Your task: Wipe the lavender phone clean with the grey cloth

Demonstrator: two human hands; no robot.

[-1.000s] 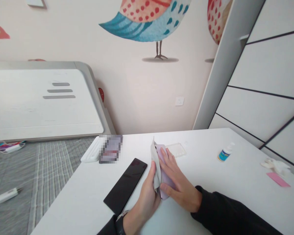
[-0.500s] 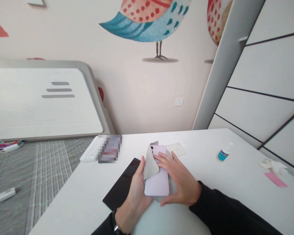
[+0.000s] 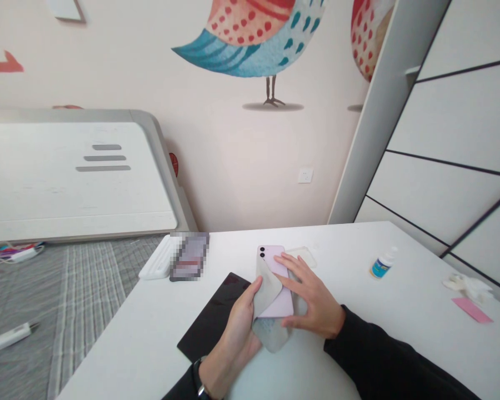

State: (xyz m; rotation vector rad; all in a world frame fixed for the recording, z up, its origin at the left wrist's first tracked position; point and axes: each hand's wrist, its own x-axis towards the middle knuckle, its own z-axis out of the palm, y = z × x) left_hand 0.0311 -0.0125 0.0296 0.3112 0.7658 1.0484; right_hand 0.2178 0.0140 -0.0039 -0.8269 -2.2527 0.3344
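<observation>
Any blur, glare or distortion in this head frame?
Head view: even soft light, faint shadows under the hands; both hands and the lilac phone sharp; one pixelated patch by the table's far edge; wide-angle bowing at the cabinet lines; no glare on the black slab.

white table (image 3: pixel 358 344), black phone (image 3: pixel 210 325), small bottle (image 3: pixel 382 263)

The phone (image 3: pixel 274 280) lies on the table (image 3: pixel 358 311), tablet (image 3: pixel 212 316) left, bottle (image 3: pixel 382 263) right.
</observation>
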